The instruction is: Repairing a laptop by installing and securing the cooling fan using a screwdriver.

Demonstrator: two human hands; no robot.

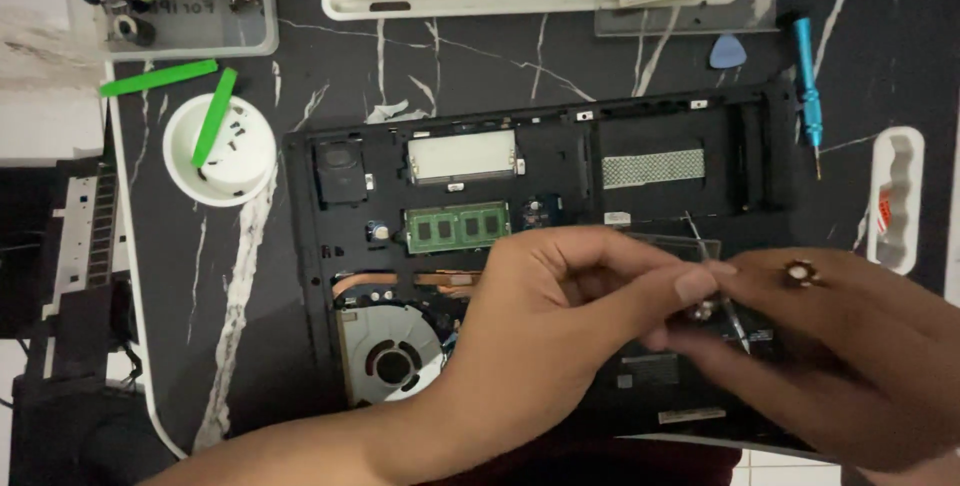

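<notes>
My two hands met at the lower right of the frame, over the opened laptop that lay bottom-up on the dark marbled desk. My left hand was closed in a pinch, thumb and fingertips pressed on a small metal part that I could not make out clearly. My right hand was curled shut around a thin tool, whose slim shaft slanted up and to the left between the fingers; a ring sat on one of its fingers. Both hands touched at that small part, just above the laptop's lower right section.

Inside the laptop, a green memory stick lay near the middle, a silver plate just above it, and a round fan at the lower left, beside my left wrist. A white round cup with a green pry stick stood left of the laptop, with another green pry stick lying above it. A blue screwdriver lay at the upper right, a blue pick near it, and a clear tray of tools sat at the upper left.
</notes>
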